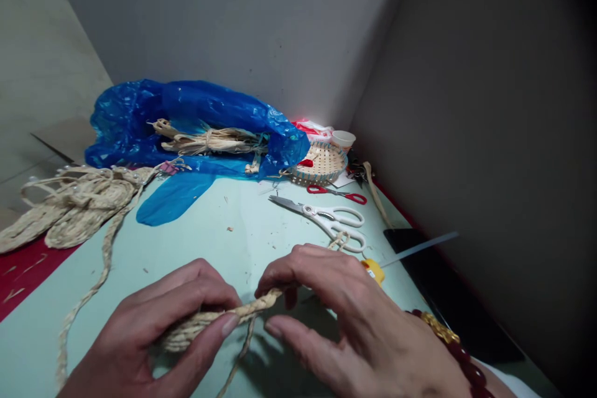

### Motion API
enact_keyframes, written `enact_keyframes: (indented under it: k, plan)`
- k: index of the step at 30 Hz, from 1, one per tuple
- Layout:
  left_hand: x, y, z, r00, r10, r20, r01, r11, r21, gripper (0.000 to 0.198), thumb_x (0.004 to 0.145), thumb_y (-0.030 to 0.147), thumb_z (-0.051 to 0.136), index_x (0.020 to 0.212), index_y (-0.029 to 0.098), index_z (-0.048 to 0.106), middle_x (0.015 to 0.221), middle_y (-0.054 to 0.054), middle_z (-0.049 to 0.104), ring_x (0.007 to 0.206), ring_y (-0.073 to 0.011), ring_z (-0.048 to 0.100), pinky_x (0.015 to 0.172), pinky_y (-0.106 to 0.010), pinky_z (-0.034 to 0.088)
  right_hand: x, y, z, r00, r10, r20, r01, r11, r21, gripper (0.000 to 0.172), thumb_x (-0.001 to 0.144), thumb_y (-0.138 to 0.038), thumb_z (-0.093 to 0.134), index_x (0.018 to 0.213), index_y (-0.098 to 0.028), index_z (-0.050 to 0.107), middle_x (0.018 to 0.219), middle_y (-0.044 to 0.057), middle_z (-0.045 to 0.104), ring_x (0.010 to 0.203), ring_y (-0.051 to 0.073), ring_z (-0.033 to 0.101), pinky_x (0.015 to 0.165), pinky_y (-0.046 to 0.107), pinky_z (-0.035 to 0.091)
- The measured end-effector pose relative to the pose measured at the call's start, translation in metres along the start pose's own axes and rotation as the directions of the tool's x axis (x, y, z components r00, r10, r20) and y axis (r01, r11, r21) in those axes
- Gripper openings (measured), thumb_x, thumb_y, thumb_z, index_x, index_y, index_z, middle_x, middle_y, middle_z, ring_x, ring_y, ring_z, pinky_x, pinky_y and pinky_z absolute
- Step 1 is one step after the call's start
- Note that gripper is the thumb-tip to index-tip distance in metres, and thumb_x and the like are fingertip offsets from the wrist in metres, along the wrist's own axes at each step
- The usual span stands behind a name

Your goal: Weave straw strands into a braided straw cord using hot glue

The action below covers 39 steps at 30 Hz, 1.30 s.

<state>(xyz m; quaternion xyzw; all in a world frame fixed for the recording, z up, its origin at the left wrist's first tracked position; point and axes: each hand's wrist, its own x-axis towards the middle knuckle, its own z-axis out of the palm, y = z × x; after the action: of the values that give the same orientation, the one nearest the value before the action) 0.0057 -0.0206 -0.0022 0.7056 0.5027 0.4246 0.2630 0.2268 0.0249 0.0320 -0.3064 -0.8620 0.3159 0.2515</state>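
My left hand (163, 323) pinches a coiled piece of braided straw (191, 328) between thumb and fingers, at the bottom centre. From the coil a braid (254, 306) runs right to my right hand (336, 317), whose curled fingers touch its far end while the thumb stands apart below it. What lies under the right fingers is partly hidden. A thin twisted cord (240, 357) hangs down between the hands. On the left, a long loose braid (103, 261) trails along the table from the woven straw pieces (93, 199).
Behind the hands lie white-handled scissors (321, 214), red-handled scissors (338, 193) and a small woven basket (321, 161). A blue plastic bag (196, 99) holds a straw bundle (209, 140). A yellow glue gun-like object (373, 270) and a dark flat object (443, 292) are at right, near the wall.
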Motion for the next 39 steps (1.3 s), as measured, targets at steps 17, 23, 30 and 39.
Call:
enact_keyframes:
  k: [17,23,30,39]
  plan:
    - [0.0,-0.002,0.001,1.0,0.012,0.019,-0.013,0.999,0.047,0.013,0.086,0.024,0.061,0.079,0.034,0.064,0.072,0.006,0.064,0.071,-0.017,0.059,0.063,-0.028,0.046,0.009,-0.002,-0.01,0.993,0.057,0.101,-0.067,0.993,0.099,0.015,0.097,-0.028,0.061,0.101,-0.017,0.071,0.092,-0.001,0.074,0.084,0.01,0.065,0.083,0.02,0.044]
    - [0.0,-0.001,0.001,0.999,-0.001,0.04,-0.002,0.998,0.069,0.012,0.085,0.027,0.062,0.076,0.034,0.066,0.068,0.005,0.064,0.066,-0.018,0.057,0.062,-0.03,0.044,0.009,-0.003,-0.01,0.982,0.149,0.12,-0.17,0.967,0.189,0.012,0.095,-0.022,0.063,0.095,-0.017,0.074,0.085,-0.002,0.074,0.078,0.009,0.066,0.069,0.017,0.045]
    - [0.001,-0.001,0.003,0.995,-0.032,0.091,0.02,0.991,0.136,0.013,0.086,0.03,0.06,0.075,0.033,0.066,0.069,0.003,0.064,0.068,-0.0191,0.057,0.06,-0.03,0.043,0.007,-0.003,-0.007,0.967,0.212,0.139,-0.231,0.963,0.139,0.016,0.096,-0.021,0.058,0.086,-0.02,0.07,0.078,-0.005,0.07,0.073,0.009,0.062,0.069,0.02,0.042]
    - [0.002,0.0,0.004,0.989,-0.086,0.124,0.084,0.996,0.021,0.021,0.093,0.037,0.052,0.08,0.032,0.067,0.076,0.004,0.065,0.077,-0.0167,0.059,0.07,-0.026,0.045,0.005,-0.003,-0.006,0.964,0.24,0.114,-0.256,0.955,0.147,0.015,0.088,-0.013,0.058,0.078,-0.02,0.066,0.067,-0.007,0.06,0.063,0.008,0.053,0.063,0.02,0.039]
